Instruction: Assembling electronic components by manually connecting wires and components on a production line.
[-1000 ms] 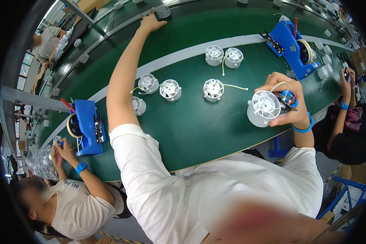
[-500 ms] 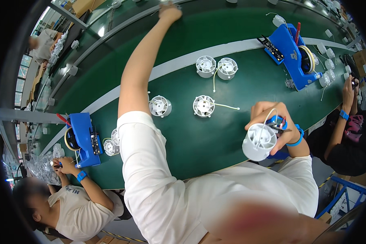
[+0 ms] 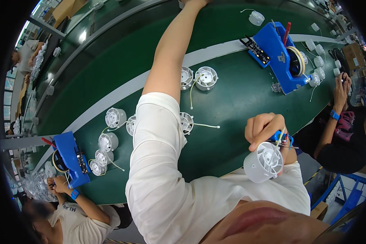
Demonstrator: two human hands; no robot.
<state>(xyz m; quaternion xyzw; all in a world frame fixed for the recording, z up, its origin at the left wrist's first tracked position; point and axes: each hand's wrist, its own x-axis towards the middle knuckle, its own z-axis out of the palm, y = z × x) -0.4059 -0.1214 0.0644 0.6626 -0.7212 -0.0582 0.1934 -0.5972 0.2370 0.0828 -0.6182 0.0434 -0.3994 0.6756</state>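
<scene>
My right hand [image 3: 266, 125] is closed round a white cylindrical fan [image 3: 263, 163], held above the near edge of the bench with its bladed face and pale lead showing. Tucked in the same hand is a small hand tool [image 3: 277, 137] with blue grips, partly hidden. My left arm reaches far across the green bench, and my left hand [image 3: 197, 2] is cut off by the top edge, so its fingers do not show. Beneath and beside that arm stand several like fans, including a fan with a trailing lead [image 3: 206, 78] and a half-covered fan [image 3: 187, 123].
A blue stand with a wire spool [image 3: 278, 53] is at the right; a similar blue stand [image 3: 71, 156] is at the left. Between the left stand and my arm sit several fans [image 3: 108, 142]. Co-workers sit at both sides. A grey rail [image 3: 219, 49] crosses the bench.
My left hand has moved further right at the top edge and mostly out of view. My right hand has tilted the fan slightly. The whole view has shifted, uncovering more fans at left.
</scene>
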